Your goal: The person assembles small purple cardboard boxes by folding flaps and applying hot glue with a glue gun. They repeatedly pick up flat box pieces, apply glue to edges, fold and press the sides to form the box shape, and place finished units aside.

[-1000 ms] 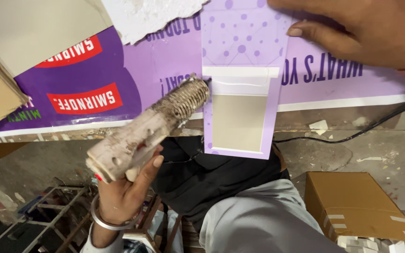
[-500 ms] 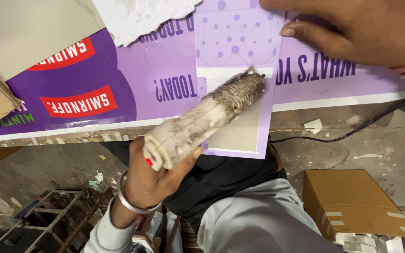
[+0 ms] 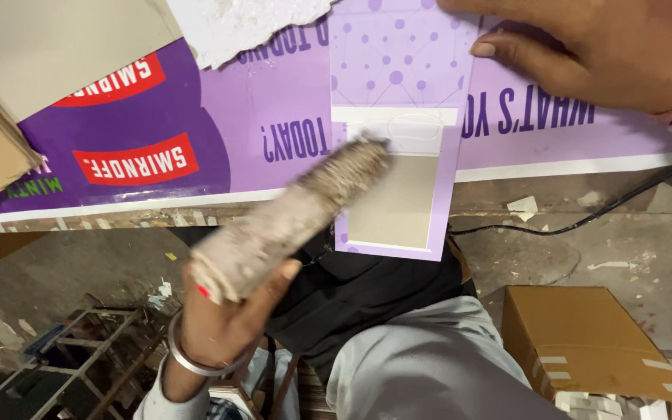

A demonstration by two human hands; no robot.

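Observation:
My left hand (image 3: pixel 219 319) grips a thick, glue-crusted cylindrical tool (image 3: pixel 293 218), blurred with motion. Its tip rests on the left edge of a pale purple dotted card (image 3: pixel 398 85) with a beige panel. A thin looping line of glue shows on the card's white band. My right hand (image 3: pixel 585 47) presses flat on the card's upper right part, thumb pointing left. The card lies on a large purple printed sheet (image 3: pixel 274 117) that covers the table top and hangs over the table's front edge.
A brown cardboard box (image 3: pixel 585 342) sits on the floor at lower right. A black cable (image 3: pixel 585 222) runs under the table edge. Beige boards (image 3: pixel 56 47) lie at upper left, a metal rack (image 3: pixel 56 365) at lower left. My grey trousers fill the bottom middle.
The tool's tip went from the card's left edge across to its right side, then came back to the left edge. The right hand has stayed on the card.

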